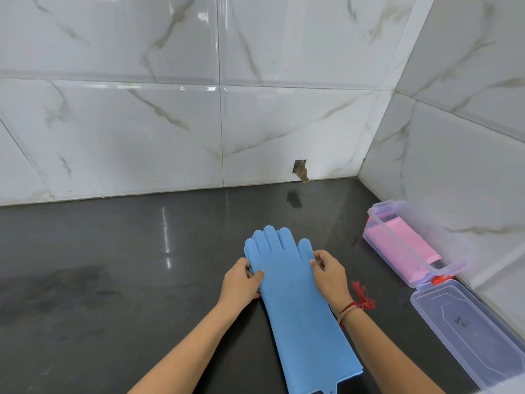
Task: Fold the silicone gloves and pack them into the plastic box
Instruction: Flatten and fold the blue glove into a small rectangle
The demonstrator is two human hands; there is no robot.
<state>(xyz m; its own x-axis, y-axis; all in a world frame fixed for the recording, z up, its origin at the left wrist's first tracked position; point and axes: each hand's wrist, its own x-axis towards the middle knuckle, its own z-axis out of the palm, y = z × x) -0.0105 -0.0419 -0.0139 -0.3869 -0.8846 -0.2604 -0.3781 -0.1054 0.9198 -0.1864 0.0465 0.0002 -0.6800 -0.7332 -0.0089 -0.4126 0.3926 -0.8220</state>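
A long blue silicone glove (295,302) lies flat on the dark countertop (113,280), fingers pointing toward the wall, cuff at the near edge. My left hand (241,282) pinches its left edge at the palm, thumb on top. My right hand (329,271) grips its right edge beside the glove's thumb. To the right stands a clear plastic box (409,248) with pink folded gloves (397,243) inside. Its hinged lid (466,325) lies open flat toward me.
White marble-look tiled walls close the counter at the back and right, meeting in a corner. A small hole (301,170) breaks the back wall near the counter. A red thread bracelet (359,301) sits on my right wrist.
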